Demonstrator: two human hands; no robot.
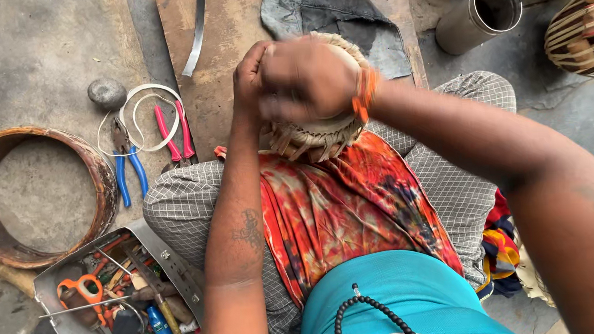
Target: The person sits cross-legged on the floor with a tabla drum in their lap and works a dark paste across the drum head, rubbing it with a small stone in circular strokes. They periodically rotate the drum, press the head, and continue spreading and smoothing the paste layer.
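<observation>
My right hand [308, 81] and left hand [251, 75], both closed, press together on the woven-rimmed drum [309, 138] at the frame's upper middle, over my lap.

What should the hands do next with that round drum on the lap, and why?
Probably keep pressing across the top: both the left hand and right hand sit blurred on the round, pale, strap-laced drum, which rests on the orange cloth. No tool is held.
</observation>
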